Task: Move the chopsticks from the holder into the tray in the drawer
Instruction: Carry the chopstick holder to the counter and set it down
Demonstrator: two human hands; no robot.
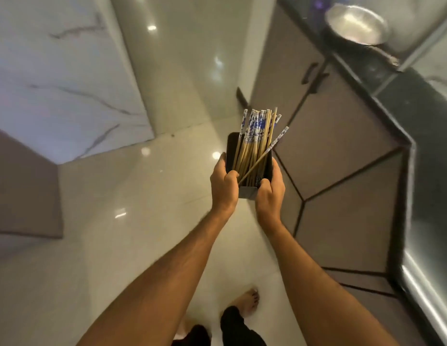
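Open floor (117,196) left; cabinets (342,146) close right.

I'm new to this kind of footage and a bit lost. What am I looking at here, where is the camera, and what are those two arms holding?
There is no machine: these are a person's two bare arms, filmed by one wide-angle camera worn on the head, looking down, which bends the room's lines. The left hand and right hand together grip a dark rectangular holder, carried in the air over a glossy tiled floor. The holder is full of chopsticks, wooden with blue-and-white patterned tops; one leans out sideways. On the right run grey cabinets under a dark countertop, where a metal bowl sits. The person's bare feet show at the bottom. No open drawer or tray is visible.
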